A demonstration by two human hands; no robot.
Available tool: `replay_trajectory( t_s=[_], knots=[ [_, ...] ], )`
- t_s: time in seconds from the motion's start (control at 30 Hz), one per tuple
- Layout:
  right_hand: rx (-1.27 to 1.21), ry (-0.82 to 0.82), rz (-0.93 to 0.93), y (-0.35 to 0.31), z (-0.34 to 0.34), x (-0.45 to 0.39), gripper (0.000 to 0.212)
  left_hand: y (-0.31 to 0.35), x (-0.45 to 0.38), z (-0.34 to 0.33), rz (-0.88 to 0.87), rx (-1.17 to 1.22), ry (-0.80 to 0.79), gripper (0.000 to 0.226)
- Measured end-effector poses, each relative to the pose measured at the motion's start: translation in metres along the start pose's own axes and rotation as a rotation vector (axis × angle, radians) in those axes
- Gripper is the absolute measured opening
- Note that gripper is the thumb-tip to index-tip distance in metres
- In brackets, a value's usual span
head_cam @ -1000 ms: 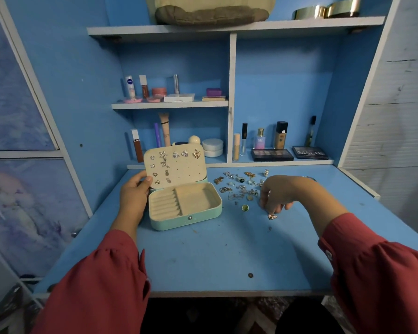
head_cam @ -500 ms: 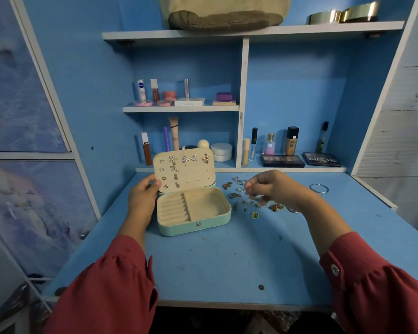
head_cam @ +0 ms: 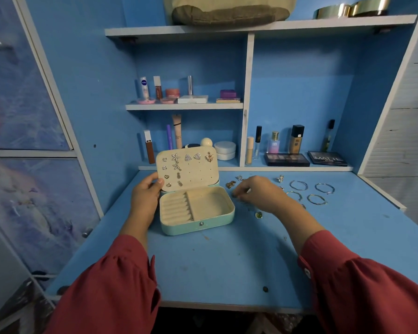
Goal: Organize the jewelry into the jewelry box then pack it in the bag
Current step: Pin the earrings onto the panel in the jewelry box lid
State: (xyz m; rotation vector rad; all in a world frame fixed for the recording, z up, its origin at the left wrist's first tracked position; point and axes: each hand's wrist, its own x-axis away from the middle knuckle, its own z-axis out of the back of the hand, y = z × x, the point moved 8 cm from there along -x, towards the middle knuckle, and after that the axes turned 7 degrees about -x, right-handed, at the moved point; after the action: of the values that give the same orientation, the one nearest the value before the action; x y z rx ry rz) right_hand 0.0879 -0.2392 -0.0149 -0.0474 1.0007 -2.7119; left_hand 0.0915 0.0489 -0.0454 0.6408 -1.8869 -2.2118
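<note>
A mint-green jewelry box (head_cam: pixel 197 213) sits open on the blue tabletop (head_cam: pixel 227 261), its cream lid (head_cam: pixel 187 168) standing upright with several earrings (head_cam: pixel 191 157) pinned across its top rows and left side. The base shows a block of ring slots on the left and an open compartment on the right, both without jewelry in them. The left hand (head_cam: pixel 145 198) rests against the box's left side, its thumb pressed on the lid's lower left edge and the fingers curled around the back of the lid, holding it up. The right hand (head_cam: pixel 261 194) hovers just right of the box, over the loose jewelry, with fingers (head_cam: pixel 239 190) drawn together and pointing down toward the tabletop; whether they have pinched a piece cannot be told. Near that hand lie a gold piece (head_cam: pixel 230 184), a green-stoned ring (head_cam: pixel 259 215) and other small pieces, partly hidden by the wrist. Farther right, 4 thin bangles (head_cam: pixel 311 192) lie flat in 2 rows. Both arms wear red sleeves (head_cam: pixel 111 285). The olive and beige bag (head_cam: pixel 229 10) sits on the top shelf, well apart from the box, and cosmetics (head_cam: pixel 285 145) line the lower shelves.
</note>
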Motion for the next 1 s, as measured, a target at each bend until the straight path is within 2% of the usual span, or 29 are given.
replay_trajectory(
  t_s=[0.23,0.47,0.7,0.87,1.0],
  knots=[
    [0.264,0.07,-0.014,-0.005,-0.018,-0.029,0.026,0.0,-0.001,-0.001,-0.001,-0.023,-0.021,0.023],
    [0.258,0.135,-0.164,0.006,-0.015,-0.035,0.021,0.001,-0.003,-0.002,-0.028,0.01,-0.023,0.023],
    [0.275,0.126,-0.069,0.002,-0.019,-0.027,0.022,-0.002,-0.006,-0.002,0.0,0.033,-0.016,0.026],
    [0.112,0.227,-0.015,0.002,-0.008,-0.019,0.012,-0.002,-0.006,-0.002,0.002,0.037,-0.006,0.026],
    [-0.267,0.352,0.037,0.001,0.006,-0.012,0.005,0.001,-0.005,-0.002,-0.013,0.03,-0.006,0.026]
  ],
)
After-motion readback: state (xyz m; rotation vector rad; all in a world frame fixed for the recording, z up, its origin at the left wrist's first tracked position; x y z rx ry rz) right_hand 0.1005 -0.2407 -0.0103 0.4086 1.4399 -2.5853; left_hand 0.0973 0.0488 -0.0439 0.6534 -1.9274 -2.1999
